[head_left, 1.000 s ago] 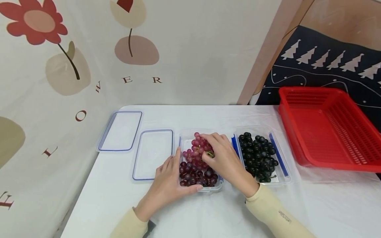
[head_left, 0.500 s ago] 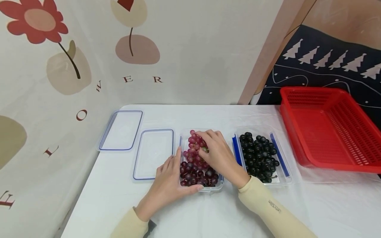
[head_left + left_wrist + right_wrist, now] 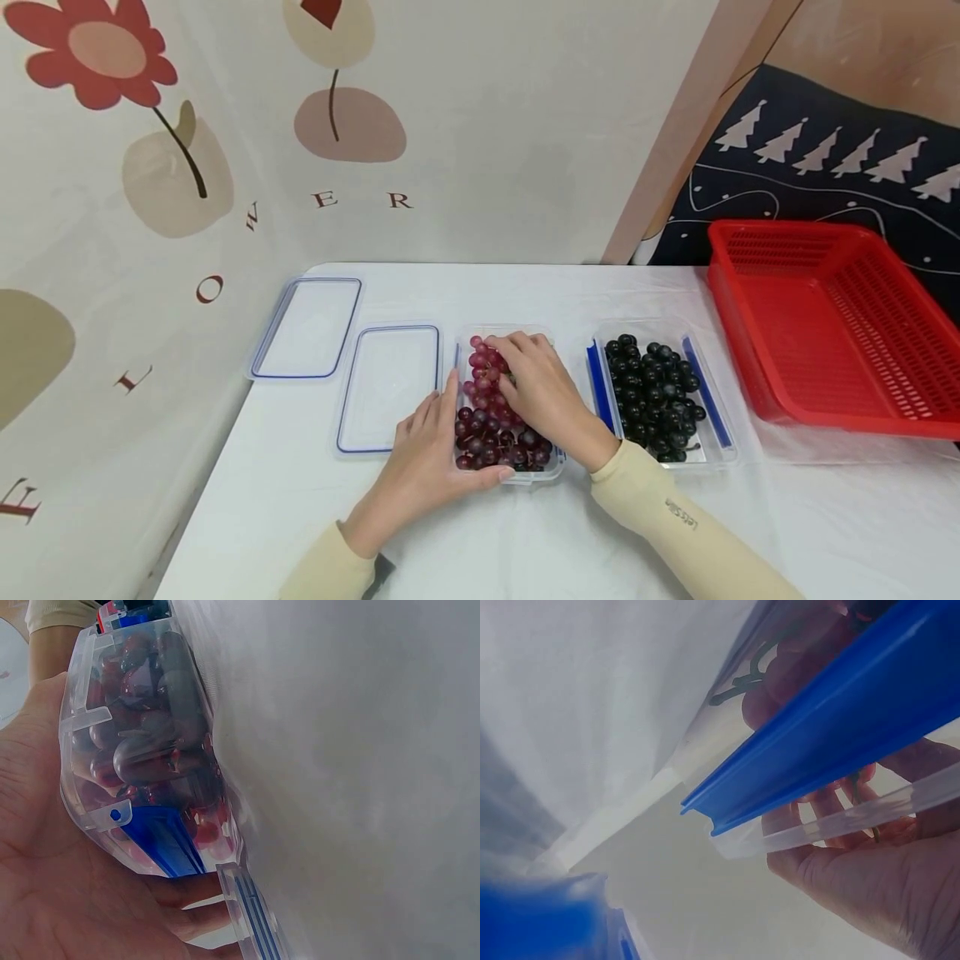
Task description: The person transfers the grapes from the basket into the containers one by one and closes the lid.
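In the head view a clear plastic container (image 3: 536, 477) holds dark purple grapes (image 3: 491, 446) at its near end and a pinkish-red bunch of grapes (image 3: 483, 375) at its far end. My right hand (image 3: 543, 392) reaches in from the right, its fingers and thumb gripping the red bunch. The right wrist view shows those fingers (image 3: 832, 817) behind the container's blue side clip (image 3: 840, 720), near a green stem. My left hand (image 3: 427, 462) rests against the container's left side and near corner, fingers extended. In the left wrist view its palm (image 3: 67, 892) faces the clear wall.
A second clear container (image 3: 712, 454) of black grapes (image 3: 652, 400) stands at the right. Two blue-rimmed lids (image 3: 388, 387) lie at the left on the white table (image 3: 540, 550). A red plastic basket (image 3: 806, 325) stands at the far right.
My right hand has shifted left with the red bunch, which now lies nearer the container's left wall. The left hand stays in place.
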Available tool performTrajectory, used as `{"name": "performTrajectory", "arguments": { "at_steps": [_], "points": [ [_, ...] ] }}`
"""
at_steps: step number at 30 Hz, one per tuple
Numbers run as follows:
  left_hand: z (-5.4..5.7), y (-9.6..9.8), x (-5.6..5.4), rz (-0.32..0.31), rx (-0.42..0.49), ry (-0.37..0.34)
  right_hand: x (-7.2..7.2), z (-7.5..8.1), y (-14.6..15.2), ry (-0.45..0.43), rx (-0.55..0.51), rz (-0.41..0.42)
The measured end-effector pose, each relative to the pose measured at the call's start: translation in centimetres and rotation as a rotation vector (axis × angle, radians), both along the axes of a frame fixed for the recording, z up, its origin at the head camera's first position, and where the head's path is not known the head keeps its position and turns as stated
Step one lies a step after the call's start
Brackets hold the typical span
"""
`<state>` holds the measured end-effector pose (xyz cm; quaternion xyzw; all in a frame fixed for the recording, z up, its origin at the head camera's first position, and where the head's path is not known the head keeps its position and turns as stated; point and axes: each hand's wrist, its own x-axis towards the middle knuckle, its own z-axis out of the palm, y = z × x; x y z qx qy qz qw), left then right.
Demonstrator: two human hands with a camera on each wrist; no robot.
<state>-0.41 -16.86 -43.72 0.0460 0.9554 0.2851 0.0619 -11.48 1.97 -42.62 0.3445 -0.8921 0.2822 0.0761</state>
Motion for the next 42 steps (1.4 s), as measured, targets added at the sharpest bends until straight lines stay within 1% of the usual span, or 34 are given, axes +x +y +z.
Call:
{"name": "performTrajectory", "arguments": {
  "at_steps": [6,11,19,24,27,34,42],
  "points": [
    [-0.1,0.0,0.0,0.008,0.003,0.002,-0.1,-0.4,-0.5,0.008,0.022,-0.020],
    [0.0,0.0,0.1,0.007,0.004,0.004,-0.2,-0.5,-0.7,0.004,0.032,-0.041],
    [0.0,0.1,0.1,0.002,-0.009,0.005,0.0,-0.4,-0.7,-0.075,0.045,-0.057],
    [0.0,0.1,0.1,0.000,-0.007,0.002,0.5,-0.3,-0.5,-0.155,0.043,-0.073],
    [0.0,0.1,0.0,-0.002,-0.019,0.005,0.9,-0.3,-0.3,-0.177,0.041,-0.073],
    [0.1,-0.1,0.0,-0.008,-0.038,-0.004,2.2,-0.9,0.4,-0.143,0.042,-0.092],
    [0.0,0.0,0.0,-0.017,-0.041,0.014,3.4,-1.7,1.1,-0.105,0.021,-0.092]
  ]
}}
